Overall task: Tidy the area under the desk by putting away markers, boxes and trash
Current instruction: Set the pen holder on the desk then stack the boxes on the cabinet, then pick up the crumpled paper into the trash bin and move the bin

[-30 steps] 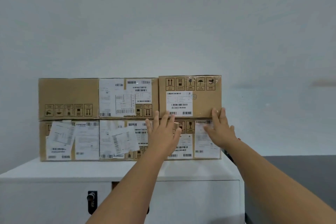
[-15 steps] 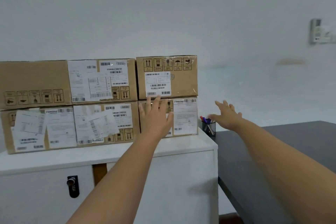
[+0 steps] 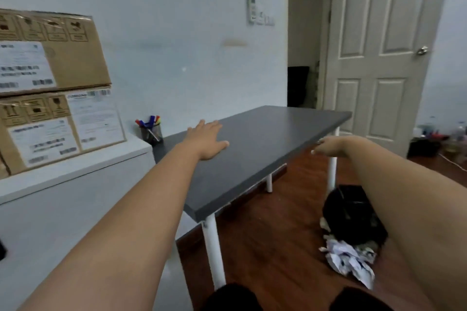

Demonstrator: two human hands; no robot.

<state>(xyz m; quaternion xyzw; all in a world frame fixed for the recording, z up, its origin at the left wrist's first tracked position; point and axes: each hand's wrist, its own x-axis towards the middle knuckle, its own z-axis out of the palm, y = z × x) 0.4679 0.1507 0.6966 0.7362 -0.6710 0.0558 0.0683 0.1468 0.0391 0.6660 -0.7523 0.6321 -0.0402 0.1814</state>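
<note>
Item: both my hands empty, left hand (image 3: 207,140) flat over the desk (image 3: 265,144), right hand (image 3: 326,145) loosely spread, free for the crumpled paper (image 3: 347,259) below.

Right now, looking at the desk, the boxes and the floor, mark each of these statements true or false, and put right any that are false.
1. The markers stand in a cup at the desk's back corner. True.
2. The left hand grips a marker. False: it lies flat and open over the desk.
3. Crumpled paper lies on the floor by a black bin. True.
4. The cardboard boxes sit on the floor. False: they are stacked on the white cabinet.
5. The door is dark brown. False: it is white.
</note>
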